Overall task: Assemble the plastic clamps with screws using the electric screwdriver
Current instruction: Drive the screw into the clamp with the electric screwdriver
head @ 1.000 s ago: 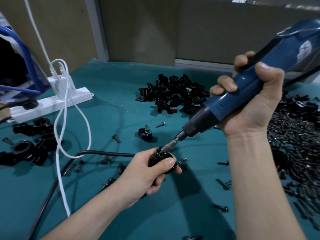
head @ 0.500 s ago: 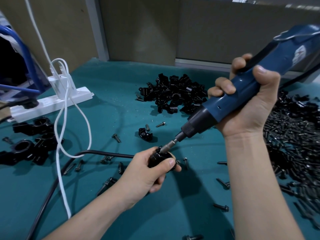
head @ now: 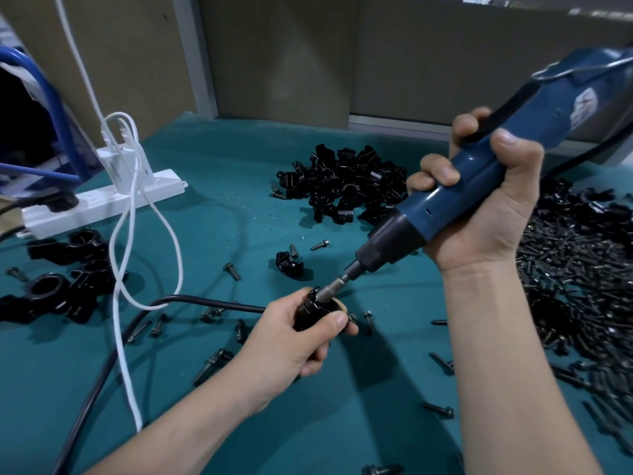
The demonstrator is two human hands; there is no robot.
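My left hand grips a black plastic clamp just above the teal mat, thumb across its front. My right hand holds the blue electric screwdriver, tilted down to the left. Its bit sits on the top of the clamp; the screw under it is hidden. A heap of black clamp parts lies at the back centre. One loose clamp half lies just beyond my left hand. A large pile of black screws covers the right side.
Finished black clamps sit at the left. A white power strip with a white cable lies behind them, and a black cord crosses the mat toward my left hand. Loose screws are scattered in front.
The screwdriver and my right hand have shifted slightly left and down, with the bit staying on the clamp. My left hand keeps the clamp in the same place.
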